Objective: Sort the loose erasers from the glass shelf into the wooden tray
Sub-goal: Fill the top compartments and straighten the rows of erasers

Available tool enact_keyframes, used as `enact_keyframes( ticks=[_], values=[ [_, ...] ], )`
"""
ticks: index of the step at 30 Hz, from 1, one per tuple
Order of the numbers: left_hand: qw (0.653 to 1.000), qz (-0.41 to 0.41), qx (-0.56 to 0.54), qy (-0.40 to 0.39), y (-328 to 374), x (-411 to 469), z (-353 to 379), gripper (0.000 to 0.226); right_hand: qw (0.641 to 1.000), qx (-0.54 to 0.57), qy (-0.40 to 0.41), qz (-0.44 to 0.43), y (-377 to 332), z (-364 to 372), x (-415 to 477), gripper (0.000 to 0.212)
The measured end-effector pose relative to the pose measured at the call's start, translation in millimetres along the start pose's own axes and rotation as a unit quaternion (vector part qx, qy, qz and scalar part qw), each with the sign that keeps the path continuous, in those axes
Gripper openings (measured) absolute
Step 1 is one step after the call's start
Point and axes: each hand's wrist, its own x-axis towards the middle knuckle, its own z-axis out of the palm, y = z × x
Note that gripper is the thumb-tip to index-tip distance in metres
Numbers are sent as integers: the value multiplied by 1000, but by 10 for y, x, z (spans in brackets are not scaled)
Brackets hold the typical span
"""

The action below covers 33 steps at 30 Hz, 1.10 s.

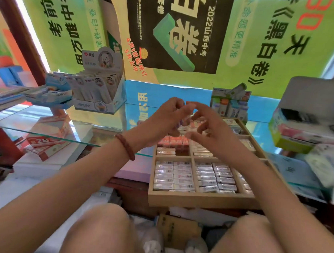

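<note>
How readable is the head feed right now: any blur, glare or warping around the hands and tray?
Head view: both hands, left hand and right hand, are motion-blurred, so what they hold is unclear; the compartmented wooden tray of wrapped erasers is fairly sharp; the glass shelf mirrors the green posters; wide-angle bending at the edges.

- A stationery shop: a divided wooden tray (203,200) holds rows of wrapped erasers (174,175) on a clear glass shelf (54,122).
- White cardboard display boxes (101,86) hold packaged goods.
- Green exam-book posters (184,32) cover the wall.
</note>
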Motion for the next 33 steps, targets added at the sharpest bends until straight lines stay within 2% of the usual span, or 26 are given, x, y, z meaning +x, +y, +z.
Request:
enact_keyframes(
  ticks=[2,4,7,10,13,14,15,17,18,20,22,25,33],
  values=[
    [999,-5,-20,-24,103,-116,220,22,998,-19,58,-14,-27,-176,-133,42],
    [999,-16,-10,-44,90,-215,388,23,995,-36,86,-22,0,-330,-316,39],
    [994,-23,75,-77,4,-348,547,37,996,-70,49,-35,53,-444,-595,41],
    [985,-36,124,-112,-75,-438,673,40,996,-82,19,-30,98,-477,-760,30],
    [969,45,194,-148,-114,-397,671,62,991,-132,-4,-22,129,-560,-821,16],
    [950,90,255,-158,-139,-360,634,61,988,-152,-15,-9,146,-606,-835,13],
    [922,115,327,-170,-172,-318,590,50,986,-163,-24,12,175,-659,-847,13],
    [873,122,436,-180,-260,-261,495,22,985,-155,-52,62,242,-755,-862,14],
    [861,117,452,-200,-300,-261,466,12,982,-152,-74,80,274,-777,-867,14],
    [845,108,454,-261,-361,-309,478,14,976,-154,-122,91,313,-773,-867,14],
    [840,116,447,-286,-420,-319,505,18,972,-159,-149,90,328,-750,-857,20],
    [835,125,464,-268,-445,-279,539,26,974,-143,-155,86,310,-739,-854,16],
    [822,138,482,-270,-494,-219,566,28,967,-152,-190,75,291,-721,-852,9]
  ],
)
